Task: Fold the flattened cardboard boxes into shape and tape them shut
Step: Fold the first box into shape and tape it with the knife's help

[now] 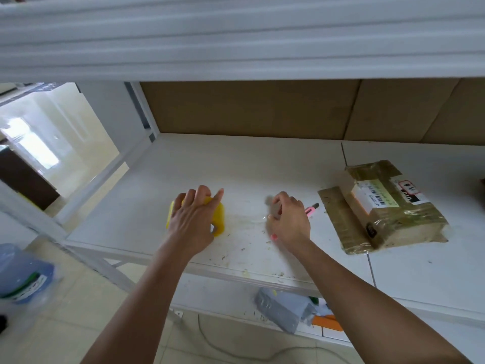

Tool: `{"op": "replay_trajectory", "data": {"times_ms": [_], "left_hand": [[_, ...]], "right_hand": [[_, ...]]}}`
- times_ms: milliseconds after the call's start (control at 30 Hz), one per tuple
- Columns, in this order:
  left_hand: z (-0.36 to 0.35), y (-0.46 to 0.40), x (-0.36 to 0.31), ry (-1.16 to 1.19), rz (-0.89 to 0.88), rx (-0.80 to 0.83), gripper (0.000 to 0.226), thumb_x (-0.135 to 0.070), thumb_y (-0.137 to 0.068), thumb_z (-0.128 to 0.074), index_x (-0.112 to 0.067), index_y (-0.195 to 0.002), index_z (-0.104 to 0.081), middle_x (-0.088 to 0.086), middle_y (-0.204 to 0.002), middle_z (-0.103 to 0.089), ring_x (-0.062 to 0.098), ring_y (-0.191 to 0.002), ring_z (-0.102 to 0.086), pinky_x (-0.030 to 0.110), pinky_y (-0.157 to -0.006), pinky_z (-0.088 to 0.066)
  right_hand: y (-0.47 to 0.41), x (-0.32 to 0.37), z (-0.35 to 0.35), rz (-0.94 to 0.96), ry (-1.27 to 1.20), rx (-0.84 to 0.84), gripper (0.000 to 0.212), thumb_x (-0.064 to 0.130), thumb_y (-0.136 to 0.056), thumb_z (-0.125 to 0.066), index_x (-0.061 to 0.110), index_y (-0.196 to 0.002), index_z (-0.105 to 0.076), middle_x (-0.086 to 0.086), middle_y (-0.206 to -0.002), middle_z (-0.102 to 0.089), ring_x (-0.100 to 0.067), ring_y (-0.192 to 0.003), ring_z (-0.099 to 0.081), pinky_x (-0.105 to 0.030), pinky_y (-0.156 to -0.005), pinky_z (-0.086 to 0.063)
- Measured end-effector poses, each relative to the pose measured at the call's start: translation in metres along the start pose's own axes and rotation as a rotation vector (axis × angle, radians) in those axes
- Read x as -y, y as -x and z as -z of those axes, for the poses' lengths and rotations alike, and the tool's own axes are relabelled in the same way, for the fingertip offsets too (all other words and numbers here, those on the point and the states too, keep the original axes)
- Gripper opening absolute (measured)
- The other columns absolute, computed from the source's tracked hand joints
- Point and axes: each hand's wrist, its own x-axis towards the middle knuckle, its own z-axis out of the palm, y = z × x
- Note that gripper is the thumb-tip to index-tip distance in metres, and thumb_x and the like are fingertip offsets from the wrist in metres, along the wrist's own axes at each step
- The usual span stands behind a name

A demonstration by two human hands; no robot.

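- Blue-capped container (22,279): stands on the tiled floor at the far left, wrapped in clear plastic; details are blurred.
- White shelf frame (86,185): its metal upright and rails run diagonally at the left edge of the work surface.
- White shelf surface (236,164): carries all the working items; small scraps and scuff marks lie on it between and below the two hands.
- Yellow tape roll (220,215): rests on the shelf left of centre, largely covered from above.
- Left hand (193,219): lies over the yellow tape roll with fingers curled around its top and the index finger extended forward.
- Right hand (287,219): hovers low over the shelf, well apart from the left hand, fingers curled around a small greyish object that is too blurred to identify.
- Pink utility knife (311,206): lies on the shelf under the right hand; its dark tip shows to the right of the knuckles and its pink end below the palm.
- Taped cardboard parcel (380,206): lies flat on the shelf at the right, near the knife, wrapped in brown and clear tape and bearing a white barcode label.
- Brown cardboard sheets (262,109): stand upright against the back of the shelf, spanning from centre to the right edge.
- Grey bag (280,308): lies on the lower level beneath the shelf edge, beside an orange item (328,323).
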Motion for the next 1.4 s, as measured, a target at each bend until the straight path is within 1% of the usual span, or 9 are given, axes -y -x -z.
{"op": "replay_trajectory", "data": {"times_ms": [100,433,567,667,767,900,1100,1233,1400], "left_hand": [[0.001,-0.006,-0.002,0.017,-0.008,0.034,0.082,-0.029,-0.081,-0.063,-0.040,-0.152,-0.023,-0.006,-0.137,-0.030,0.021,-0.131,-0.027,0.034,-0.116,-0.011],[-0.006,-0.020,-0.031,-0.088,-0.086,0.064,0.063,-0.038,-0.073,-0.048,-0.039,-0.136,-0.049,-0.009,-0.132,-0.042,0.022,-0.127,-0.026,0.039,-0.113,-0.004],[-0.009,-0.024,-0.047,-0.153,-0.119,0.073,0.064,-0.042,-0.073,-0.043,-0.041,-0.137,-0.047,-0.008,-0.138,-0.045,0.022,-0.131,-0.030,0.043,-0.117,-0.005],[-0.007,-0.024,-0.046,-0.121,-0.106,0.090,0.067,-0.040,-0.075,-0.049,-0.044,-0.142,-0.042,-0.008,-0.148,-0.040,0.018,-0.138,-0.027,0.041,-0.119,-0.001],[0.001,-0.021,-0.040,0.157,-0.077,0.022,0.073,-0.023,-0.074,-0.058,-0.041,-0.143,-0.044,-0.004,-0.153,-0.035,0.017,-0.144,-0.020,0.037,-0.122,0.000],[0.011,-0.018,-0.043,0.513,-0.033,-0.279,0.059,0.007,-0.070,-0.058,-0.023,-0.120,-0.069,0.000,-0.134,-0.052,0.022,-0.129,-0.037,0.040,-0.103,-0.042],[0.005,-0.023,-0.090,0.623,-0.074,-0.281,0.046,0.015,-0.076,-0.052,-0.012,-0.107,-0.074,0.000,-0.117,-0.056,0.017,-0.114,-0.051,0.020,-0.093,-0.036],[-0.004,-0.031,-0.146,0.807,-0.182,-0.254,0.049,0.021,-0.072,-0.049,-0.010,-0.100,-0.074,0.005,-0.104,-0.061,0.022,-0.092,-0.063,0.032,-0.084,-0.052],[-0.008,-0.025,-0.225,1.091,-0.209,0.175,0.040,-0.023,-0.096,-0.057,-0.058,-0.115,-0.057,-0.026,-0.107,-0.064,0.008,-0.088,-0.070,0.032,-0.075,-0.060]], "right_hand": [[0.005,-0.002,-0.006,0.106,0.056,-0.051,0.021,0.007,-0.089,-0.056,0.026,-0.087,-0.065,0.012,-0.084,-0.056,-0.013,-0.093,-0.050,-0.021,-0.060,-0.032],[0.022,-0.005,0.011,0.375,0.386,0.064,0.040,0.014,-0.087,-0.051,0.021,-0.127,-0.053,0.002,-0.128,-0.055,-0.020,-0.119,-0.042,-0.036,-0.103,-0.036],[0.023,-0.004,0.012,0.428,0.484,0.307,0.041,0.025,-0.102,-0.029,0.025,-0.139,-0.046,0.009,-0.146,-0.045,-0.019,-0.143,-0.021,-0.042,-0.121,-0.001],[0.016,-0.005,0.021,0.467,0.269,0.324,0.035,0.015,-0.096,-0.048,0.022,-0.129,-0.057,0.002,-0.138,-0.056,-0.023,-0.136,-0.033,-0.042,-0.114,-0.023],[0.031,-0.021,0.047,0.382,-0.066,0.031,0.047,-0.007,-0.081,-0.049,0.015,-0.115,-0.071,-0.001,-0.125,-0.065,-0.012,-0.119,-0.045,-0.027,-0.097,-0.043],[0.052,-0.063,0.080,0.359,-0.197,-0.277,0.054,-0.018,-0.064,-0.047,0.014,-0.093,-0.078,0.001,-0.113,-0.070,-0.011,-0.110,-0.048,-0.019,-0.095,-0.042],[0.059,-0.121,0.156,0.105,-0.170,-0.723,0.050,-0.017,-0.066,-0.049,0.012,-0.099,-0.073,0.003,-0.117,-0.065,-0.014,-0.107,-0.039,-0.010,-0.083,-0.032],[0.061,-0.164,0.183,-0.162,-0.186,-0.569,0.041,0.001,-0.093,-0.047,0.018,-0.128,-0.059,-0.002,-0.140,-0.053,-0.021,-0.126,-0.038,-0.011,-0.100,-0.022],[0.076,-0.184,0.183,-0.092,-0.385,-0.243,0.039,0.032,-0.104,-0.035,0.023,-0.138,-0.052,0.014,-0.132,-0.049,0.007,-0.116,-0.041,0.008,-0.086,-0.026]]}}
